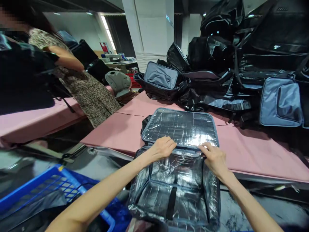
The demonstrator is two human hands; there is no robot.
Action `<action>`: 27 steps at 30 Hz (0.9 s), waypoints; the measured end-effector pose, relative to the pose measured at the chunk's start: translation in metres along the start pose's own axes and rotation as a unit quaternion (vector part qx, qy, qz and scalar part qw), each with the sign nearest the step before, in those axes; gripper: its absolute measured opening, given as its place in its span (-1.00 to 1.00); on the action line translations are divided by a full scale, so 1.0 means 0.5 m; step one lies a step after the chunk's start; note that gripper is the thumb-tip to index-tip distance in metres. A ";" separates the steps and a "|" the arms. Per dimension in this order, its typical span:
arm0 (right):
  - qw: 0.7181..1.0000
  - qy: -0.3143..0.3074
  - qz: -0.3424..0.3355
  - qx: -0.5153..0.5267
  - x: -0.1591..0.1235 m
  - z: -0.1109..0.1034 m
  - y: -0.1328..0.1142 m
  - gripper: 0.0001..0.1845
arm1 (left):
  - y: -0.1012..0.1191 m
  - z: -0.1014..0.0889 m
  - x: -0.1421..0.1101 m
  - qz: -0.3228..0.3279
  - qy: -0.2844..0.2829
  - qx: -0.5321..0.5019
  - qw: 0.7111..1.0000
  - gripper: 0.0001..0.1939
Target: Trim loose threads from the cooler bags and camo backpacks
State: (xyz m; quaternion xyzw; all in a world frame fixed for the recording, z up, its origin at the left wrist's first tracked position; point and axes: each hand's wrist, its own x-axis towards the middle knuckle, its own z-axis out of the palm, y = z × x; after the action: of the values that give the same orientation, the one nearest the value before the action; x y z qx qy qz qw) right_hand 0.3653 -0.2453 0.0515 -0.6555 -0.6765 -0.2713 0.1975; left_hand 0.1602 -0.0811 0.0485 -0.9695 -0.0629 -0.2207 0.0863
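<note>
An open cooler bag (173, 193) with shiny silver foil lining stands at the near edge of a pink table (253, 151). Its lid (181, 127) lies flung back flat on the table, foil side up. My left hand (162, 148) grips the bag's back rim where the lid hinges, fingers curled over the edge. My right hand (213, 156) pinches the same rim further right. The inside of the bag shows only a black strap across the bottom.
A big heap of black and blue-grey bags (241, 64) fills the table's far right side. Another person in a patterned dress (89, 90) stands at left holding a black bag. A blue plastic crate (48, 193) sits lower left.
</note>
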 end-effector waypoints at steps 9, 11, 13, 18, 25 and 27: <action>0.975 0.055 -0.217 0.009 0.017 0.047 -0.066 -0.73 | 0.116 0.024 -0.150 -0.319 0.121 -0.140 0.930 -0.75; 0.974 0.088 -0.209 0.018 0.010 0.049 -0.068 -0.74 | 0.140 0.017 -0.147 -0.411 0.104 -0.236 0.874 -0.76; 0.973 0.108 -0.200 0.023 0.006 0.044 -0.070 -0.73 | 0.149 0.007 -0.133 -0.493 0.062 -0.357 0.791 -0.78; 0.974 0.106 -0.194 0.052 -0.016 0.038 -0.083 -0.70 | 0.140 0.008 -0.097 -0.597 0.082 -0.673 0.429 -0.69; 0.988 -0.051 -0.087 0.116 -0.037 0.017 -0.046 -0.79 | 0.174 0.073 -0.077 -0.569 0.204 -0.703 0.374 -0.65; 0.982 -0.121 -0.051 0.135 -0.012 0.010 -0.029 -0.73 | 0.179 0.081 -0.070 -0.568 0.214 -0.694 0.387 -0.62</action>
State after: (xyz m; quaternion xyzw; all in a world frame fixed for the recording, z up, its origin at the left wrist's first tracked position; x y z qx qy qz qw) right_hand 0.3518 -0.2469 0.0423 -0.6154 -0.7584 -0.1061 0.1864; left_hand 0.1602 -0.1637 -0.0153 -0.3522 -0.4030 -0.3857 -0.7515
